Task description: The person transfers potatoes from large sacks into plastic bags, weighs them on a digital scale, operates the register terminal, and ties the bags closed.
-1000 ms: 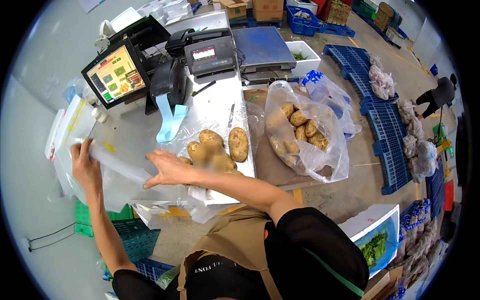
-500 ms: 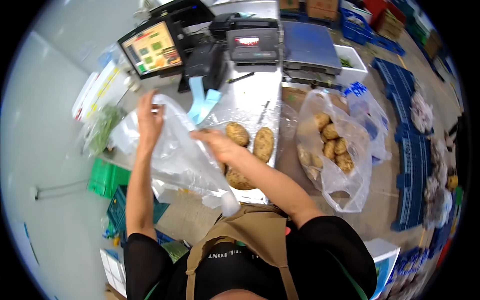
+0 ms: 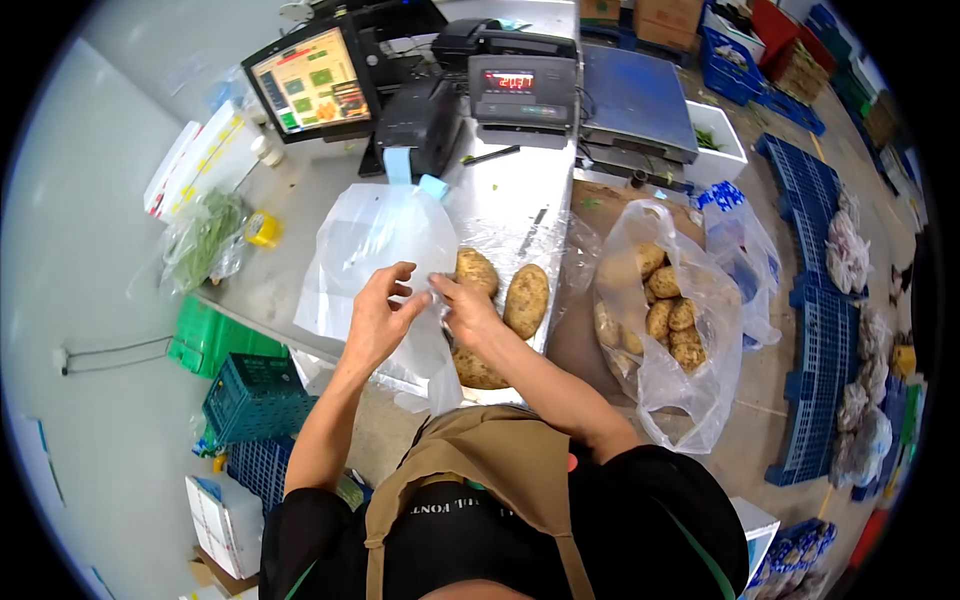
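Observation:
A translucent white plastic bag (image 3: 365, 230) lies spread over the metal counter in front of me. Above its right part, my left hand (image 3: 380, 318) has its thumb and fingers apart, with nothing visible between them. My right hand (image 3: 468, 312) is beside it, its thumb and forefinger pinched at the bag's right edge. Around the right hand lie loose, soil-marked potatoes: one potato (image 3: 526, 300) to its right, another potato (image 3: 477, 268) just beyond it, and a potato (image 3: 477, 369) partly hidden below the wrist.
A plastic bag (image 3: 672, 395) of several potatoes stands at the right. Beyond the counter (image 3: 500, 215) are a scale display (image 3: 522, 92), a printer (image 3: 418, 125) and a touchscreen (image 3: 312, 82). Yellow tape (image 3: 262, 229) and bagged greens (image 3: 207, 240) sit left; blue pallets (image 3: 815, 350) stand far right.
My left hand has let go of the raised bag corner and moved right and down, towards my right hand. The bag has settled flat on the counter, uncovering the yellow tape.

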The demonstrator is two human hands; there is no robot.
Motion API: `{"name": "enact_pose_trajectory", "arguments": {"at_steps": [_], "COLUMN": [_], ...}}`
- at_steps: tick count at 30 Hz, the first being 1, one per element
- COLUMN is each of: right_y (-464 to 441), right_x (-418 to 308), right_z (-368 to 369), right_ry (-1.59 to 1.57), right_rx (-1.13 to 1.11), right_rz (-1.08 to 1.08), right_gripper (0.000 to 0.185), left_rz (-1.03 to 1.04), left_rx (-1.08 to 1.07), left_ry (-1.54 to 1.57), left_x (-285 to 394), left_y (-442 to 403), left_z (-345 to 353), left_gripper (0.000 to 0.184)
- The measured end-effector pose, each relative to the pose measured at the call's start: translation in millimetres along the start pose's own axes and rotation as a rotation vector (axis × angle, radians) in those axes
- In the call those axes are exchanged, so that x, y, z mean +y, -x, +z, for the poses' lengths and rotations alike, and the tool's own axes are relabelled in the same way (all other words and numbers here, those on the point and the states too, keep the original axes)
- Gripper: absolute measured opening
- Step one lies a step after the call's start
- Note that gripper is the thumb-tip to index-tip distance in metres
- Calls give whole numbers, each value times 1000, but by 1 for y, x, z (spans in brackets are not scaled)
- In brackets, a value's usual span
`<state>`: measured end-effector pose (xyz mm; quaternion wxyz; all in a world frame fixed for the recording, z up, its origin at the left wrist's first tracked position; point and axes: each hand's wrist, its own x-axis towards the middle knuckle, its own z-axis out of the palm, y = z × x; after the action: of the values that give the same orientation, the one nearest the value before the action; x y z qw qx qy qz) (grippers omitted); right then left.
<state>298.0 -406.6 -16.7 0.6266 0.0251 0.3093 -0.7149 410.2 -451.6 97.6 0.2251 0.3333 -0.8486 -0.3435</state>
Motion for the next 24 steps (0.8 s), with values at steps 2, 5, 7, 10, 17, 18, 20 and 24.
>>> {"name": "enact_pose_trajectory", "arguments": {"at_steps": [2,5,7,10,17,18,20,24], "right_y": [12,15,18,23,16,15,18,-7], "right_x": [-11,-6,-6,-10,-15,-17,-22,-11], "right_z": [18,33,41,43,35,34,32,-1], "right_ry": [117,523,665,673,834,844,934,1214], "right_rx": [-108,-151,-139,-143,-212,-219,-234,-113], "right_rz": [-180,-607,-758,-761,-885,-901,-956,-1217], "right_gripper": [18,19,20,21,23,22,16,19], "left_rz": [85,139,25,-171,-509,-538,-570,-625], "left_rx": [-2,147,168,36,-101,-84,-82,11], "left_ry": [-85,-142,-82,82,607,639,674,826], "left_x": [10,-7,-9,-22,-36,-34,-40,-56], "left_y": [0,-3,-1,1,3,3,1,-7], "left_z": [4,14,14,6,-13,-16,-18,-32], "left_gripper": [34,31,22,19,23,24,26,26]}}
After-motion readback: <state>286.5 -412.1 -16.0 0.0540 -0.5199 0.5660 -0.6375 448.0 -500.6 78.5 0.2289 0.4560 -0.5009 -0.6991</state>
